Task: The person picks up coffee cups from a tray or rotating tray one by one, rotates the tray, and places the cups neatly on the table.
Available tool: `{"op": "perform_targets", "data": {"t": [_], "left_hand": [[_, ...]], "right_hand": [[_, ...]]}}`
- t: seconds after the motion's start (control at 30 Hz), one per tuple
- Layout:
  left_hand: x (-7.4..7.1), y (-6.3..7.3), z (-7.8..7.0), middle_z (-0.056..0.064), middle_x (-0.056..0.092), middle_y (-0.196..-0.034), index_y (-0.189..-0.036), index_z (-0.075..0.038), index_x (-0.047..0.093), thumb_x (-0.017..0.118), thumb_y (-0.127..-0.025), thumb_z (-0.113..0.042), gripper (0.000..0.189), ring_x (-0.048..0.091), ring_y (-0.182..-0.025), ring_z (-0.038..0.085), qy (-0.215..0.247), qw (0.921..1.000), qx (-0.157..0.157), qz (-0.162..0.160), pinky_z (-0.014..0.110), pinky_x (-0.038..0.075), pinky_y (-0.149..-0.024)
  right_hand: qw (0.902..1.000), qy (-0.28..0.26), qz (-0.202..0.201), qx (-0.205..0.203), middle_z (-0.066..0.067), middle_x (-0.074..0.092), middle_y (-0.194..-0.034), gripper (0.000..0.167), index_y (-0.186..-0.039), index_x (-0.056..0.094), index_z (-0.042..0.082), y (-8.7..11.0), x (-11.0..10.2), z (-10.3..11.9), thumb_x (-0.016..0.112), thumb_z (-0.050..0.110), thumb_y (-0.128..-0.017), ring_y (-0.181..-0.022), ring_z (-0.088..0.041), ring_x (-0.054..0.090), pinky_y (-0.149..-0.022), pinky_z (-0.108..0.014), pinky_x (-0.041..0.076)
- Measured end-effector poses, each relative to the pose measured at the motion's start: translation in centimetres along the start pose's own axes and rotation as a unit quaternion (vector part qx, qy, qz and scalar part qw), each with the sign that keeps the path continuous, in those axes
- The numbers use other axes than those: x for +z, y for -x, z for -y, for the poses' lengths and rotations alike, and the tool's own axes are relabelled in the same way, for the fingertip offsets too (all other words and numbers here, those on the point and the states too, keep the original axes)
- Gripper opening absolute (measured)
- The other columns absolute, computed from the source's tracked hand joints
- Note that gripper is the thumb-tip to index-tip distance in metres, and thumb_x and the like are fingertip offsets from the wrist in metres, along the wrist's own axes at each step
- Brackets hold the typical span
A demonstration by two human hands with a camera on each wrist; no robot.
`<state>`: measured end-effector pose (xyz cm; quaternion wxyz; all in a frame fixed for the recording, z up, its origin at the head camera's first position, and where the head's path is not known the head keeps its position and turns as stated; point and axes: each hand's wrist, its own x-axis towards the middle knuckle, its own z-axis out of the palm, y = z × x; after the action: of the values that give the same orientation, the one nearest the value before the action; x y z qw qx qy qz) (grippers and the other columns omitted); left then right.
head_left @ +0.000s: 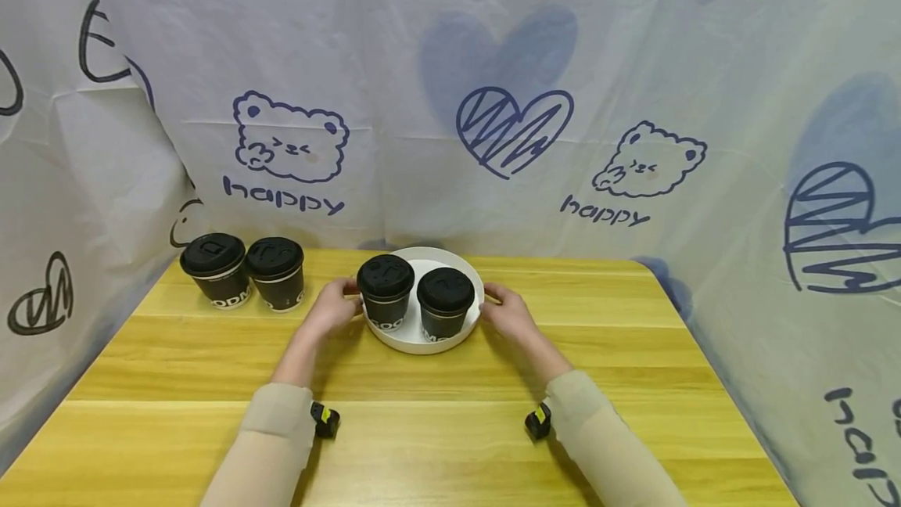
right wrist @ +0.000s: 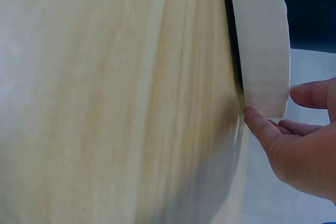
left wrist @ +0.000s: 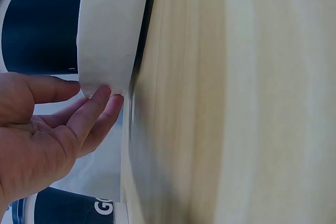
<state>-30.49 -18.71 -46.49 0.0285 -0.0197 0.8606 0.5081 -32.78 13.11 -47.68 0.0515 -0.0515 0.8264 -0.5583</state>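
Note:
A round white tray (head_left: 415, 347) is at the far middle of the wooden table, carrying two black lidded paper cups, a left one (head_left: 386, 310) and a right one (head_left: 443, 323). My left hand (head_left: 334, 310) holds the tray's left side; in the left wrist view its thumb is at the upper rim and its fingers (left wrist: 90, 116) touch the outer wall lower down. On the opposite side my right hand (head_left: 512, 314) grips the tray the same way, thumb at the rim. A dark strip shows under the tray wall; whether the tray touches the table I cannot tell.
Two more black lidded cups stand side by side at the table's back left, an outer one (head_left: 224, 286) and an inner one (head_left: 280, 288). A white printed cloth (head_left: 401, 178) hangs behind the table and along both sides.

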Motion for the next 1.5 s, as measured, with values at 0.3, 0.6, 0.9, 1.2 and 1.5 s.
{"op": "perform_targets", "data": {"t": [0.3,0.6,0.9,1.2,1.5], "left_hand": [[0.0,-0.1,0.0,0.035,0.053,-0.141,-0.14,0.017,0.049,0.051,-0.099,0.005,0.043,0.048,-0.132,0.042,0.019,0.9997,-0.012,-0.002,0.05,0.045,-0.112],[0.2,0.7,-0.1,0.039,0.051,-0.141,-0.14,0.021,0.045,0.055,-0.089,0.009,0.054,0.054,-0.126,0.042,0.058,0.9982,-0.005,0.011,0.042,0.056,-0.099],[0.0,1.7,-0.5,0.04,0.051,-0.141,-0.141,0.019,0.044,0.063,-0.086,0.005,0.059,0.05,-0.132,0.05,0.028,0.999,0.012,0.031,0.053,0.045,-0.11],[0.0,1.8,-0.5,0.038,0.049,-0.146,-0.144,0.017,0.043,0.067,-0.086,0.004,0.064,0.047,-0.137,0.049,0.032,0.999,-0.006,0.03,0.054,0.042,-0.114],[-0.2,1.4,-0.5,0.035,0.049,-0.147,-0.144,0.015,0.046,0.065,-0.091,0.001,0.059,0.046,-0.138,0.048,0.023,0.9992,-0.006,0.033,0.055,0.04,-0.116]], "right_hand": [[0.9998,-0.021,0.0,0.002,-0.027,0.054,-0.149,0.048,-0.146,0.051,-0.011,-0.3,0.4,-0.2,0.054,-0.003,-0.098,-0.121,-0.032,0.063,-0.098,-0.036,0.057],[0.9998,-0.017,-0.008,0.01,-0.026,0.053,-0.149,0.047,-0.146,0.052,-0.009,0.0,0.4,-0.2,0.056,-0.002,-0.099,-0.119,-0.032,0.063,-0.095,-0.033,0.056],[0.9972,-0.072,0.013,0.016,-0.035,0.045,-0.152,0.05,-0.148,0.043,-0.016,0.6,0.5,0.2,0.052,-0.007,-0.1,-0.124,-0.045,0.06,-0.099,-0.046,0.057],[0.997,-0.075,-0.004,0.021,-0.031,0.048,-0.152,0.049,-0.146,0.047,-0.014,0.9,0.9,0.1,0.054,-0.006,-0.098,-0.118,-0.037,0.063,-0.096,-0.041,0.059],[0.9997,-0.013,-0.014,0.014,-0.025,0.055,-0.148,0.049,-0.146,0.051,-0.009,0.8,0.6,0.0,0.058,0.002,-0.099,-0.125,-0.037,0.062,-0.099,-0.039,0.056]]}}
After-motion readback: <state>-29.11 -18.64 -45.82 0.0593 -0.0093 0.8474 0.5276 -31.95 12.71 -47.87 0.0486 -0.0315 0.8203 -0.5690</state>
